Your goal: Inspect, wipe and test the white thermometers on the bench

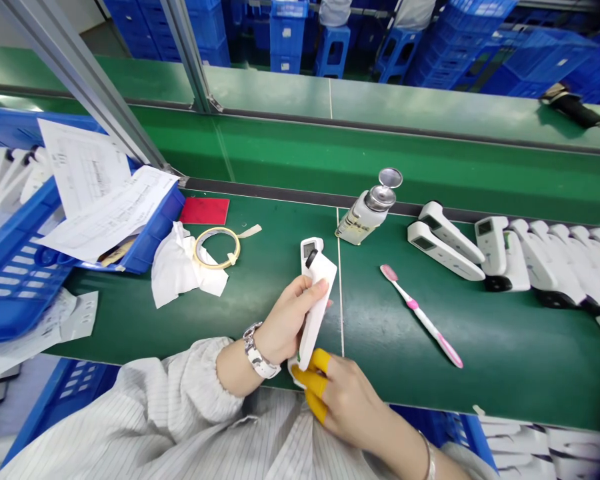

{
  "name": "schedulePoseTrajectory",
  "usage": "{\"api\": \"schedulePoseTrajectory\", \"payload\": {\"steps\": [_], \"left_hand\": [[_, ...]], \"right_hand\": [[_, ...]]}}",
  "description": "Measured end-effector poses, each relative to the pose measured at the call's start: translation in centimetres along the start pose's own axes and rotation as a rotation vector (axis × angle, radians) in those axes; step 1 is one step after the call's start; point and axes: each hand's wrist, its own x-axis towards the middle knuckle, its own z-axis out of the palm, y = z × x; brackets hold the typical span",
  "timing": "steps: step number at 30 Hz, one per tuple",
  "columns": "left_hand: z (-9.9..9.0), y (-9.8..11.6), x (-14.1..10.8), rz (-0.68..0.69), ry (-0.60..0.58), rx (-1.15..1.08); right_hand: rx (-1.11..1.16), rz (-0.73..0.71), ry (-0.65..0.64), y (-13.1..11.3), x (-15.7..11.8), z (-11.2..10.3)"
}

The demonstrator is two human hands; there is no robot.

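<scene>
My left hand (290, 317) is closed around the handle of a white handheld infrared thermometer (321, 277) with a black ring at its head. Its lower end points toward my body, where a bit of green shows inside. Yellow finger cots cover several fingers of my right hand (337, 390), which are closed at that lower end. A small white part (296, 375) shows there; whether it is a separate piece I cannot tell. Just behind the held thermometer, a white head with a small screen (311, 248) shows, its lower portion hidden by my left hand.
On the green bench lie a pink-and-white toothbrush (420, 315), a tape roll (217, 248), white cloth or paper (173, 263) and a red card (205, 211). A pump bottle (364, 217) stands behind. More thermometers (445, 250) line the right; a blue bin (153, 230) with papers sits left.
</scene>
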Motion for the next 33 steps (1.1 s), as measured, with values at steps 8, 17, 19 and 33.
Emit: {"api": "schedulePoseTrajectory", "payload": {"steps": [8, 17, 19, 33], "left_hand": [[0.0, -0.1, -0.3, -0.024, 0.01, 0.041], [-0.2, 0.5, -0.1, -0.135, -0.012, -0.128], [-0.3, 0.6, -0.1, -0.153, -0.104, -0.154], [0.4, -0.2, -1.0, -0.314, -0.347, -0.158]], "right_hand": [[0.025, -0.013, 0.202, 0.9, -0.1, -0.3], [-0.115, 0.218, 0.259, 4.2, -2.3, -0.2], [0.002, 0.379, 0.456, 4.9, -2.4, -1.0], [1.763, 0.785, 1.036, 3.9, 3.2, -3.0]]}}
